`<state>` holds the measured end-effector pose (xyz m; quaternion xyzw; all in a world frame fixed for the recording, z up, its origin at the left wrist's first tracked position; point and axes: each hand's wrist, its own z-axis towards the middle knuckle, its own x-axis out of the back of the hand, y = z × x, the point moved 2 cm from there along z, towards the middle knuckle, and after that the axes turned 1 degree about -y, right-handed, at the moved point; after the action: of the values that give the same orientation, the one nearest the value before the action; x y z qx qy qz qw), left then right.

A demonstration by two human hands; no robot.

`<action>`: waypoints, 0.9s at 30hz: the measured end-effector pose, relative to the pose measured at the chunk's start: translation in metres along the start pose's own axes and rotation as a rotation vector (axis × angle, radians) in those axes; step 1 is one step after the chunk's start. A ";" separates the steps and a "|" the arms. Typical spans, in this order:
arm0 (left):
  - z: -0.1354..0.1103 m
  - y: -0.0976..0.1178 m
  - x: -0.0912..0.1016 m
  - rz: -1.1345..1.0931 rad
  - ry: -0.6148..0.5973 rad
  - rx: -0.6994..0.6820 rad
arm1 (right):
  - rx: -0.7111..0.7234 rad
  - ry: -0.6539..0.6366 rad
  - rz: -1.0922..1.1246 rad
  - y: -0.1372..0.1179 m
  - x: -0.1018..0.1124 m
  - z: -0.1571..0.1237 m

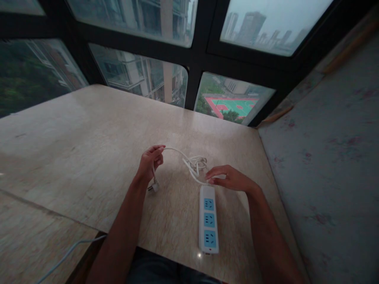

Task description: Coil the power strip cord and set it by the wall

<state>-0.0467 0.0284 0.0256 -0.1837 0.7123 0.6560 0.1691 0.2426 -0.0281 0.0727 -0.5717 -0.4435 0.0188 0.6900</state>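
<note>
My left hand [151,161] is closed on a white power cord [177,150], pinching it between thumb and fingers. The cord's plug [154,187] hangs below that hand, its metal prongs pointing left. From the pinch, the cord runs right into a loose tangle of loops on the stone surface. My right hand [229,177] is beside the tangle, thumb and fingers apart, with the fingertips close to the cord; whether they touch it I cannot tell. Just below lies a white power strip [209,219] with blue socket faces, its cord end toward the window.
The beige stone sill [89,157] meets dark window frames [195,79] at the back. A patterned wall [325,177] bounds the right side. At lower left, a pale blue cable [71,248] crosses the sill's edge.
</note>
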 end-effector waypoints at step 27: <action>-0.046 0.038 -0.025 1.307 -0.233 -0.743 | 0.073 0.482 -0.301 0.035 -0.022 0.035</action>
<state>-0.0436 -0.0138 0.0745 0.3011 0.3859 0.8346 -0.2526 0.2240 -0.0011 0.0297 -0.4621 -0.3457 -0.2045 0.7907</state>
